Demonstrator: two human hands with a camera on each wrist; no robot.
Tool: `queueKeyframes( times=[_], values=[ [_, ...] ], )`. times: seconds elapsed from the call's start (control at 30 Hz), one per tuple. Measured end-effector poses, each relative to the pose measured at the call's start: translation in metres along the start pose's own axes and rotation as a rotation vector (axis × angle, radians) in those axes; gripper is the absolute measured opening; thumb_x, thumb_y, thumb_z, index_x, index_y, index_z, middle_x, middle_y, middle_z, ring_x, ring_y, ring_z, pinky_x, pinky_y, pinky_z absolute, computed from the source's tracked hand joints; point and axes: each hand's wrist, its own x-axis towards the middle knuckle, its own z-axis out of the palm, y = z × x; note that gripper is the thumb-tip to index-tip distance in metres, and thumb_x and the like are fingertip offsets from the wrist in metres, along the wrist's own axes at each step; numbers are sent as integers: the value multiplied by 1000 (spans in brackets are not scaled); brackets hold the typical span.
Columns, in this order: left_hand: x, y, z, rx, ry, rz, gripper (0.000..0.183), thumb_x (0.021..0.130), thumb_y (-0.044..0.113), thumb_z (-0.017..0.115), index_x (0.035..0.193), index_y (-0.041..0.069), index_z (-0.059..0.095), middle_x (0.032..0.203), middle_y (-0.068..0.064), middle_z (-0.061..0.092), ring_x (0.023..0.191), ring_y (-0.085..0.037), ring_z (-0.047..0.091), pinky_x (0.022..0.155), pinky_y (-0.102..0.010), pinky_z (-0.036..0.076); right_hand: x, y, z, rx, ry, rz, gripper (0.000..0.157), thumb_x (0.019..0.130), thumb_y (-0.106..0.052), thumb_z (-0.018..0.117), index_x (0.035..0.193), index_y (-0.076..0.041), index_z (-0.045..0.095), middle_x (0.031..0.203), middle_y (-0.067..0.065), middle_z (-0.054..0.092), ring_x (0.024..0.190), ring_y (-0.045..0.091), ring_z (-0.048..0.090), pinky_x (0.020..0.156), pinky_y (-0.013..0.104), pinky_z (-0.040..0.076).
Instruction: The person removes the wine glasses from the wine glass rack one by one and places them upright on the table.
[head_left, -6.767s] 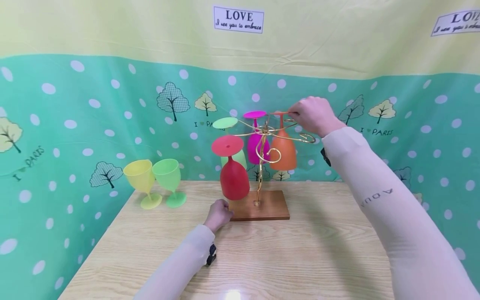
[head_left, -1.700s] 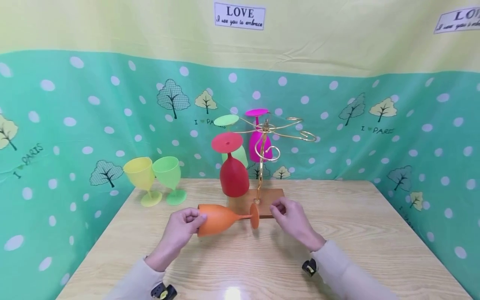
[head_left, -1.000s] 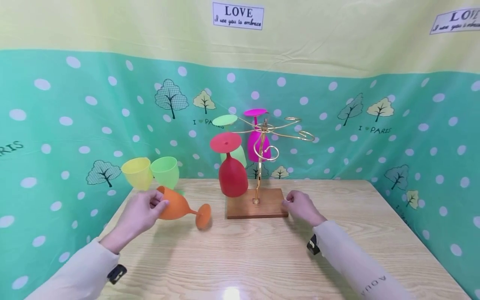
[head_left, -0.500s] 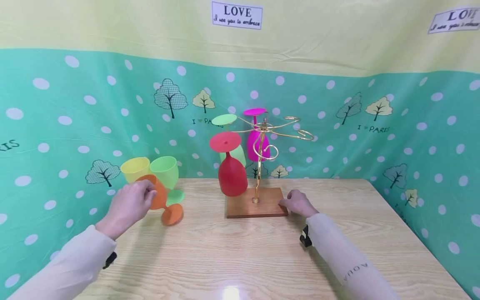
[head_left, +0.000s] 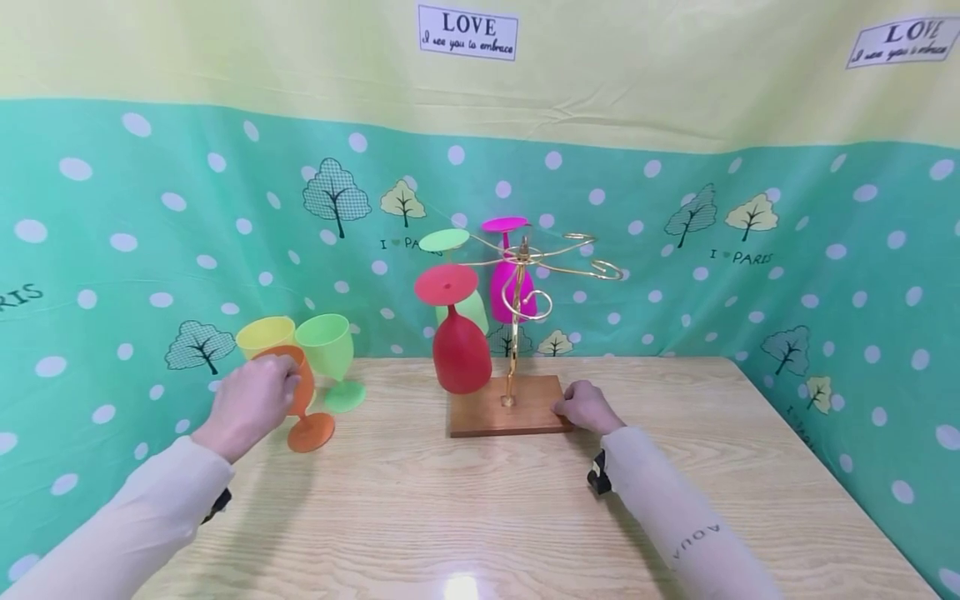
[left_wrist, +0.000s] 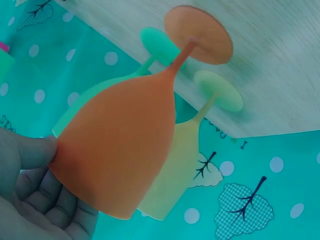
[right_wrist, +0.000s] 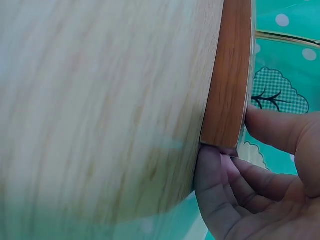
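Observation:
My left hand (head_left: 251, 404) pinches an orange goblet (left_wrist: 117, 142) by its rim, thumb outside and fingers at the mouth. The goblet is nearly upright in front of a yellow goblet (head_left: 264, 335) and a green goblet (head_left: 327, 346); whether its foot touches the table I cannot tell. My right hand (head_left: 588, 407) grips the right end of the wooden base (right_wrist: 227, 85) of a gold wire rack (head_left: 514, 350). From the rack a red goblet (head_left: 461, 354), a pale green goblet (head_left: 474, 312) and a magenta goblet (head_left: 513, 292) hang upside down.
Bare wire hooks (head_left: 606, 269) stick out on the rack's right side. The wood-grain table (head_left: 420, 500) reaches back to a patterned cloth (head_left: 637, 192) that also hangs at both sides.
The orange goblet has come off the rack, passed to my left hand, moved left and been turned upright beside the other two. My right hand has moved to the base's right end.

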Motion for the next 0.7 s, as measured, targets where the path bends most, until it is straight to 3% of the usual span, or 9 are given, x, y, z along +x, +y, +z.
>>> queueKeyframes(
  times=[0.37,0.7],
  values=[
    [1,3,1,31,16,3,5,85,2,62,85,0,66,72,-10,60,58,-26,54,50,-44,46,-1,-4,1,-3,-7,23,22,87,-19,67,89,0,57,81,10,54,73,23,52,59,31,42],
    [4,3,6,48,70,17,15,80,1,54,66,7,57,60,-3,48,50,-21,43,42,-33,34,-2,-5,1,6,-9,42,23,88,-18,65,95,2,57,84,11,55,76,24,53,62,32,44]
  ],
)
